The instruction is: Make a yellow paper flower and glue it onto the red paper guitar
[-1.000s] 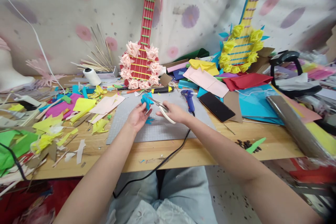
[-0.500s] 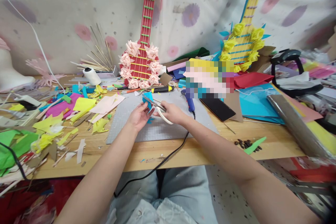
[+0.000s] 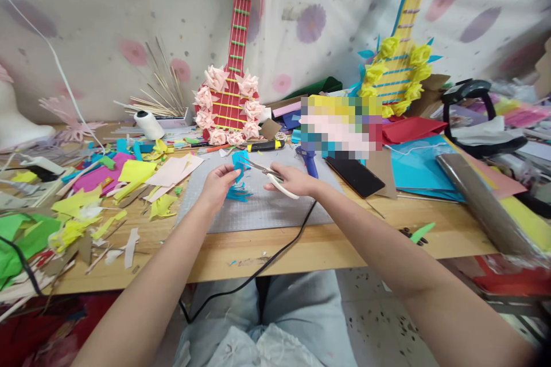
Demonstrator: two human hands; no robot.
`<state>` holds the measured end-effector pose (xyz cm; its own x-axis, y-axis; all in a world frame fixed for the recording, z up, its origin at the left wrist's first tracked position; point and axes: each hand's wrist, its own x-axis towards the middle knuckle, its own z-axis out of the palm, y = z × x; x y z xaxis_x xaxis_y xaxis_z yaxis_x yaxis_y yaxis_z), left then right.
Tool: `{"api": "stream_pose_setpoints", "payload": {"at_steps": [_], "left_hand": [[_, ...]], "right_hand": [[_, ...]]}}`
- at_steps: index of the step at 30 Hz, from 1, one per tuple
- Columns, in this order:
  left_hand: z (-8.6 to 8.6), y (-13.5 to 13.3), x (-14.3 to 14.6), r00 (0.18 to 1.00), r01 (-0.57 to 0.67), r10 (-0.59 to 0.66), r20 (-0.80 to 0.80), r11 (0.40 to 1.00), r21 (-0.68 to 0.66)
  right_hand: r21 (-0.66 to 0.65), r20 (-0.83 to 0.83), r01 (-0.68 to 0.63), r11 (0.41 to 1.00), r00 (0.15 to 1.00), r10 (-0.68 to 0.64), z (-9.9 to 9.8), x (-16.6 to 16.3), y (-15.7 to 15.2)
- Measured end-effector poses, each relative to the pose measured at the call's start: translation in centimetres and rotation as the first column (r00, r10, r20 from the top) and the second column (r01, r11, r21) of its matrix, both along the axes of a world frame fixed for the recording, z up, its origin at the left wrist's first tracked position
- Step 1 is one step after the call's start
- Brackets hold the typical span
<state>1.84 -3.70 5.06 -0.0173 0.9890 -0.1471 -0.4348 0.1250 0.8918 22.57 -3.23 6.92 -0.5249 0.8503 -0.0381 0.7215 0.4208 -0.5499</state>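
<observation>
Pinched between the fingers of my left hand point(image 3: 220, 183) is a piece of blue paper point(image 3: 239, 161), held upright above the grey cutting mat point(image 3: 275, 215). My right hand point(image 3: 290, 180) grips white-handled scissors point(image 3: 282, 184), their blades pointing left at the blue paper's right edge. Whether the blades touch the paper I cannot tell. Below the left fingers, several thin blue paper pieces point(image 3: 237, 192) lie on the mat. A blue glue gun point(image 3: 310, 165) rests by the mat's back right, partly behind my right hand.
Paper scraps point(image 3: 138, 171) crowd the left of the table. A phone point(image 3: 355, 176) and blue sheets point(image 3: 426, 175) lie to the right. At the back stand a red paper guitar point(image 3: 232, 103) and a yellow one point(image 3: 394, 77). A black cord point(image 3: 253, 275) hangs over the front edge.
My right hand has drawn the scissors a little to the right, away from my left fingers. My left hand has shifted slightly left, and more blue pieces show below it.
</observation>
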Motion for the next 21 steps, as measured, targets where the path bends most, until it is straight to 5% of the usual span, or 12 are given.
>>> {"api": "stream_pose_setpoints", "payload": {"at_steps": [21], "left_hand": [[0.76, -0.47, 0.11, 0.982, 0.186, -0.186, -0.04, 0.982, -0.003]], "right_hand": [[0.079, 0.047, -0.049, 0.996, 0.998, 0.046, -0.32, -0.9, -0.11]]}}
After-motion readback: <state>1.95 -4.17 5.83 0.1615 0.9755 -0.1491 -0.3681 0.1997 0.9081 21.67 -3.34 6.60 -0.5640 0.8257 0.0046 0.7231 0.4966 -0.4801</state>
